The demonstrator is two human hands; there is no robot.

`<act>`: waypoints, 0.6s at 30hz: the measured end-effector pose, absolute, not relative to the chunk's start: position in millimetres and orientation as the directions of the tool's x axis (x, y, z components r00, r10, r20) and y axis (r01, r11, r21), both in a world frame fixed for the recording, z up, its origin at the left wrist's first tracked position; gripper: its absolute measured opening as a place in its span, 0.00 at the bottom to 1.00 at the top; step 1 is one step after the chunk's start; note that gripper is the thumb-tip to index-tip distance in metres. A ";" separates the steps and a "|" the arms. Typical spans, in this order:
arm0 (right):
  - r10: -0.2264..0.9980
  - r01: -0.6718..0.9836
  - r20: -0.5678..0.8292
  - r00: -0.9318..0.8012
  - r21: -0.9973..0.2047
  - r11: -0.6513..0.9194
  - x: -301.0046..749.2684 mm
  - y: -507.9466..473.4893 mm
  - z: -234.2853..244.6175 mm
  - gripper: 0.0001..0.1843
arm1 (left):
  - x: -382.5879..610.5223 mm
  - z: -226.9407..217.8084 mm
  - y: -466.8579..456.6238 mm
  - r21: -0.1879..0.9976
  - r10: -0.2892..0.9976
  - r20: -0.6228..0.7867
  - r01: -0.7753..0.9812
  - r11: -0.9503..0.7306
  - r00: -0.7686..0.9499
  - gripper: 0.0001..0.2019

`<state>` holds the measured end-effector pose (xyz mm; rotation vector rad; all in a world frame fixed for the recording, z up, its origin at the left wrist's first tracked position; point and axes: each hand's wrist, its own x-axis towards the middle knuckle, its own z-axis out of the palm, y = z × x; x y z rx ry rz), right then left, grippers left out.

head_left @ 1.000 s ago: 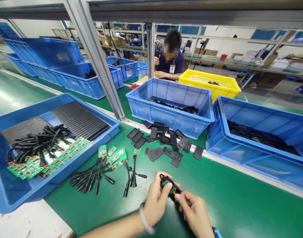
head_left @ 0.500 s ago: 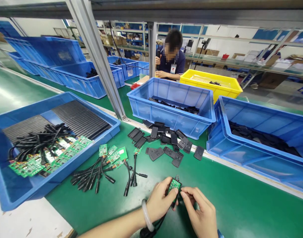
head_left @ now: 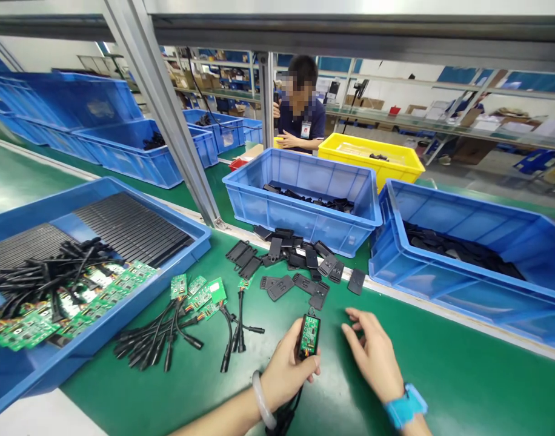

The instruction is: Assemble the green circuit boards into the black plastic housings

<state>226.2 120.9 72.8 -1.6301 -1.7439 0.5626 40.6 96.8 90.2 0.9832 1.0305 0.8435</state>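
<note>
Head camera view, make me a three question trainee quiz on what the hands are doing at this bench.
1. True or false: the right hand grips the circuit board.
2. Which hand holds the board?
A. left hand
B. right hand
C. both
3. Fill in: the loose black covers lie in front of the ____ bin.

Key:
1. False; it is open, apart from the board.
2. A
3. blue

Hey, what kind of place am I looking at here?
Most likely an electronics assembly line: green circuit boards with cables, blue bins of black plastic housings, and a green workbench.
</note>
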 end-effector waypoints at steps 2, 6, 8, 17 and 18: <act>0.975 0.817 0.213 0.058 -0.571 0.076 238.8 150.3 73.6 0.23 | 40.1 89.6 97.8 0.931 0.912 -0.289 -0.138 0.339 0.291 0.32; 0.971 0.887 0.171 0.166 -0.455 -0.071 249.9 204.0 74.7 0.30 | 38.5 86.7 100.2 0.922 0.905 -0.282 -0.173 0.348 0.317 0.35; 0.972 0.874 0.158 0.171 -0.480 -0.076 250.2 217.8 73.2 0.31 | 37.5 86.2 102.0 0.910 0.900 -0.288 -0.200 0.364 0.326 0.36; 0.986 0.404 0.075 0.149 -0.915 0.008 242.5 149.6 92.2 0.21 | 35.8 93.1 105.4 0.861 0.871 -0.343 -0.253 0.441 0.353 0.32; 0.987 0.272 0.037 0.155 -0.962 -0.006 238.1 137.6 97.4 0.21 | 36.3 93.5 104.7 0.859 0.862 -0.348 -0.243 0.451 0.369 0.31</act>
